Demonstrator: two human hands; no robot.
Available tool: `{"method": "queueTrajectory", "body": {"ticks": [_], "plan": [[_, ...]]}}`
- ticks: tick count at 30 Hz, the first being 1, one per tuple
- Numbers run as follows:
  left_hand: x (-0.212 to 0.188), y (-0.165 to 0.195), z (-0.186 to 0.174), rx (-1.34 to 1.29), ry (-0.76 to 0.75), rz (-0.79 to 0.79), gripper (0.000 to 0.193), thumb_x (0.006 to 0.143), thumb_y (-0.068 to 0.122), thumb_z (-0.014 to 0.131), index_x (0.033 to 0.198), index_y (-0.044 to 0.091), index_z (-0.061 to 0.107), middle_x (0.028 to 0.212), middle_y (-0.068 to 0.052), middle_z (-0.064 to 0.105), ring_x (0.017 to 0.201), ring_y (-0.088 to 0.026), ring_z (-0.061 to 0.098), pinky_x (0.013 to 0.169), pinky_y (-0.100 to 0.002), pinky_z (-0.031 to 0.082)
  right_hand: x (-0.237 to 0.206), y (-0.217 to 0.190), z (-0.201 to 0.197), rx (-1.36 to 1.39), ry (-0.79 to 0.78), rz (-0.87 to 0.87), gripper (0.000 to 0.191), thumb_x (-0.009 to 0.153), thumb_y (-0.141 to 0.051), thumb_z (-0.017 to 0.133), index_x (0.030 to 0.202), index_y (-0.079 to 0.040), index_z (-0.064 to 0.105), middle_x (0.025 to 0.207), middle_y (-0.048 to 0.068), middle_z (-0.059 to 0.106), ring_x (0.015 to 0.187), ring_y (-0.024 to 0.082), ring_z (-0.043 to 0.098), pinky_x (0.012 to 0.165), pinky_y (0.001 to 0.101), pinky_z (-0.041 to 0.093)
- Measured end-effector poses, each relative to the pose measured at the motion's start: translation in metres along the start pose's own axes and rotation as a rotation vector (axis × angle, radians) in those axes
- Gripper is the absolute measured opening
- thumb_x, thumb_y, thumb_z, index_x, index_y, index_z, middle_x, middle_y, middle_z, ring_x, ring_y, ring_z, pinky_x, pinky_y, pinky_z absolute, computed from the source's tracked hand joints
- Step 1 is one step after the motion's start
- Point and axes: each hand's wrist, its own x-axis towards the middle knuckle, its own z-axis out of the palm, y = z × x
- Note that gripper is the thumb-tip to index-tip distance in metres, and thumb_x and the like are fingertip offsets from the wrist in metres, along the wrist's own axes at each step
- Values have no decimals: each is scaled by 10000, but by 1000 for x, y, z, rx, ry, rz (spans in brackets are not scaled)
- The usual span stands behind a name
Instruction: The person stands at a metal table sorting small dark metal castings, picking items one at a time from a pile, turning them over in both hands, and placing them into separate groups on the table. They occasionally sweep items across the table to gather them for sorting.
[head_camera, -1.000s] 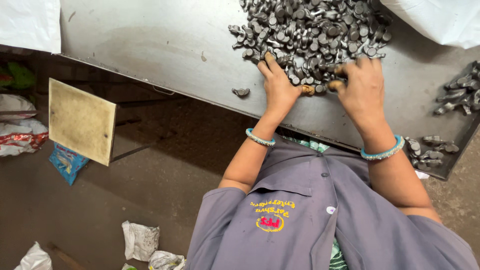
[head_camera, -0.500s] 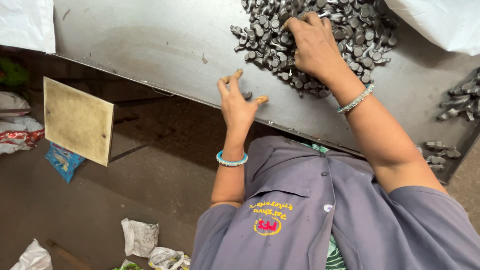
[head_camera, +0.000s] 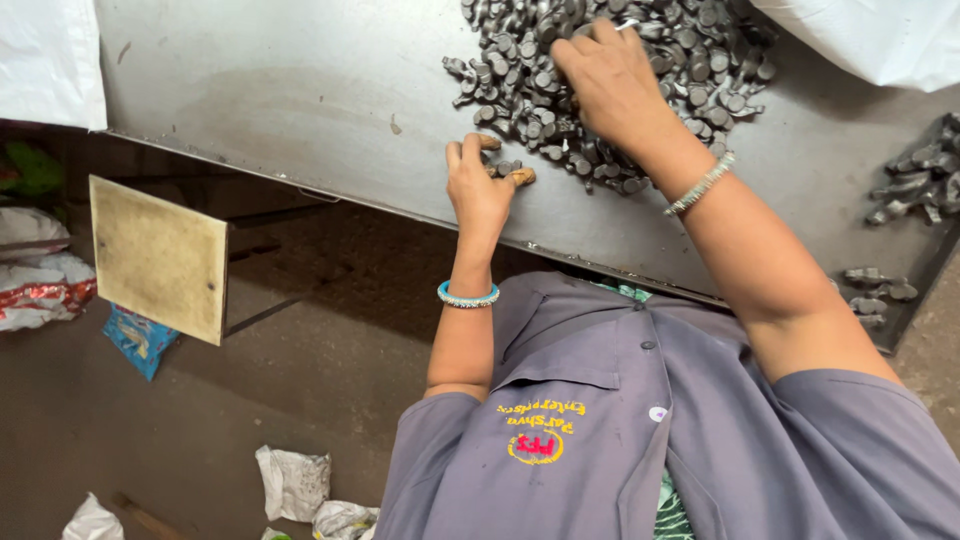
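Grey shirt: person's work shirt (head_camera: 640, 430) fills the near frame, embroidered badge on the chest, wording skipped.
Floor: brown ground at left with crumpled white wrappers (head_camera: 295, 482), a blue packet (head_camera: 140, 340), a tan square board (head_camera: 158, 258) on a stand.
Left hand: left hand (head_camera: 482, 185) at the near edge of the metal table (head_camera: 280, 90), thumb and fingers closed in a pinch on a small part or two at the heap's near fringe; teal bangle on the wrist.
Right hand: right hand (head_camera: 612, 85) further in, palm down, fingers curled into the heap; whether it grips anything, cannot tell. Pale beaded bangle on the wrist.
Parts: pile of small dark grey metal parts (head_camera: 600, 70), stubby with round heads, on the far-middle of the table; smaller clusters (head_camera: 915, 185) at the right edge.
Doing it well (judgement): pick from the loose fringe, not the packed middle; pinch one piece cleanly; drag pieces inward so none roll off the near lip.
Edges: near table edge sits right under the left wrist, a drop to the floor beyond it.
Open room: bare steel left of the pile, wide and flat; white sacks (head_camera: 50, 60) at the far-left and far-right corners hem it in.
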Motion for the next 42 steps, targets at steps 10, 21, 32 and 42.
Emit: {"method": "queueTrajectory", "body": {"ticks": [10,21,32,42], "plan": [[6,2,13,-20,29,89,568,587,159,987,1000,68,607,1021,-112,579,828,-314,621,724,-428,528,-15,-9,-34,131,174,-66,233,855,-39,770,1041,-142,673,1003,18,625,1064,267,546,923,426,437],[12,2,0,39,-107,105,459,627,204,997,920,39,685,1000,-103,549,737,-266,591,668,-420,510,-259,-19,-124,-211,-82,614,175,901,-157,767,1068,-208,775,1024,-14,652,1102,248,554,1050,461,377],[3,-5,5,41,-99,182,358,667,87,921,924,36,678,1009,-116,581,790,-313,630,693,-427,529,-252,-37,-141,30,-59,745,251,836,-219,872,1049,-144,760,1074,50,664,1045,265,543,988,411,453],[-27,30,6,-30,-223,160,329,683,169,947,899,41,735,874,-92,618,706,-254,623,648,-387,514,-181,-30,-51,40,280,669,643,756,-144,935,1222,31,529,1101,167,614,978,375,556,859,467,487]]}}
